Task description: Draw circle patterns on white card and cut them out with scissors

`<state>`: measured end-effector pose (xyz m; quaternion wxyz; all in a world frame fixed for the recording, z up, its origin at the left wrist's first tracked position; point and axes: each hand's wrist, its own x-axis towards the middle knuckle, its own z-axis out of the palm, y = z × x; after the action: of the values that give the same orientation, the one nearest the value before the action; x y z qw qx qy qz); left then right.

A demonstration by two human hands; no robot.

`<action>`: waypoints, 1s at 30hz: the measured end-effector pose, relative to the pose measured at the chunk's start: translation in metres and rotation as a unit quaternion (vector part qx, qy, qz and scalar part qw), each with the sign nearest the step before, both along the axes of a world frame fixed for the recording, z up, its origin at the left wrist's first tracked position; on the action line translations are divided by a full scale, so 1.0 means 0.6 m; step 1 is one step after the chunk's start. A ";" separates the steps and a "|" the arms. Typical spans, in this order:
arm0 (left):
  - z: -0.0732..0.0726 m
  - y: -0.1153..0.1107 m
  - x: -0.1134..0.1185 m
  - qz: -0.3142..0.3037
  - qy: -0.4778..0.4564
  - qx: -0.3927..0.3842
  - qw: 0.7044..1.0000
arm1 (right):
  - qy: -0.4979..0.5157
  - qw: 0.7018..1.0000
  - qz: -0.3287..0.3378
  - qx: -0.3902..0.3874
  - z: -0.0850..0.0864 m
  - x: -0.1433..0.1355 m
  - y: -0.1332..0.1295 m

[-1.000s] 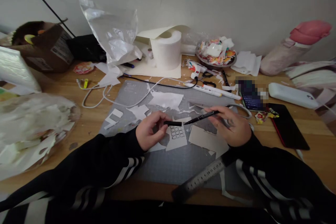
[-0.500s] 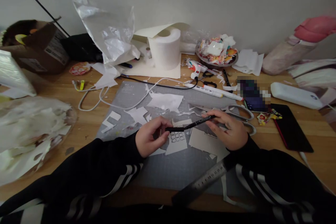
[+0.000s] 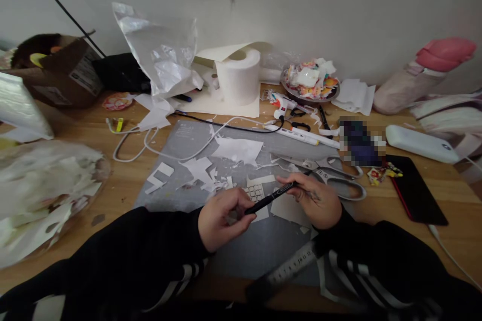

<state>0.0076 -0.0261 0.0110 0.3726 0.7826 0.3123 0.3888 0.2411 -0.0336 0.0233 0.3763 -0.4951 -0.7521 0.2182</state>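
Black pen [image 3: 271,197], one: held slantwise above a grey mat [image 3: 237,256] and a paper piece with dark-outlined cells [image 3: 255,192]; left hand [image 3: 225,218] pinching one end, right hand [image 3: 313,201] the other. Scissors [image 3: 324,174], just beyond right hand. Ruler [image 3: 291,267], toward the near edge.

Along the desk's [image 3: 130,188] back edge, a white tissue roll [image 3: 240,83] stands between a silvery plastic bag [image 3: 165,65] and a bowl [image 3: 314,99] heaped with scraps [image 3: 309,76]. A cardboard box [image 3: 62,88] occupies the back left corner, a pink-capped bottle [image 3: 408,85] the back right. Nearer the right edge are a white power bank [image 3: 417,143] and a red-edged black device [image 3: 418,193].
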 end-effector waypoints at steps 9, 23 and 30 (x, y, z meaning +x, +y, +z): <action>-0.013 -0.011 0.011 -0.003 0.030 0.023 0.999 | -0.061 0.994 0.044 0.081 0.012 0.002 -0.005; 0.002 -0.091 0.034 -0.062 0.166 0.261 0.949 | 0.062 0.990 -0.094 -0.090 -0.001 0.085 0.015; -0.027 -0.143 0.034 -0.106 0.208 0.324 0.917 | 0.066 0.988 -0.111 -0.085 0.001 0.081 0.009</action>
<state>0.0281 -0.1119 -0.0053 0.0642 0.9522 0.1554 0.2552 0.2897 -0.0281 0.0237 0.4035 -0.5899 -0.6448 0.2709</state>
